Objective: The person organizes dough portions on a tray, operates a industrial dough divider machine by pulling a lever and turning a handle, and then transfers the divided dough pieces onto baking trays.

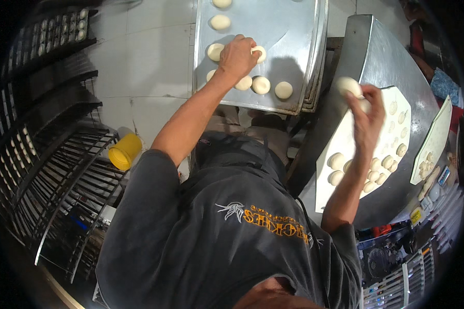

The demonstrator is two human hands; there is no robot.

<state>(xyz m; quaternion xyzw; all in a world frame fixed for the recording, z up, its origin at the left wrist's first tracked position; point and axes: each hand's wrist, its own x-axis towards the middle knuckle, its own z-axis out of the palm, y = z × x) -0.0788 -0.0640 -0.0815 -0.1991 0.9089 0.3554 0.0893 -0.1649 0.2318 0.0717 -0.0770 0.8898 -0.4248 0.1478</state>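
"Off to the worker's right, what's that big shape?"

"Steel table (415, 85). Dark slatted rack (62, 177) on the opp. side. Btwn them, person in a dark tee (201, 206)."

"And up front?"

"Metal tray (288, 46), w/ more tray edges showing under its R side. On the table, pale board (327, 190) w/ dough clustered mostly at the near end. 2nd board (423, 149) farther R, w/ small pale pcs on it."

"That yellow thing?"

"Bucket (125, 152), nr the rack."

"Hands?"

"R hand (367, 116) is up over the board, a bit blurred: fingers curled, thumb side gripping a dough ball (348, 86), another pale pc showing lower in the grip. L hand (237, 56) is over the tray, back of hand up, fingers bunched tog. at a dough round (260, 54). Can't tell if they pinch it or just touch, b/c the hand hides most of the tips."

"Rest of the dough?"

"Flat-ish rounds (261, 85) on the tray: a row along the near edge, others up the L side, spaced apart mostly."
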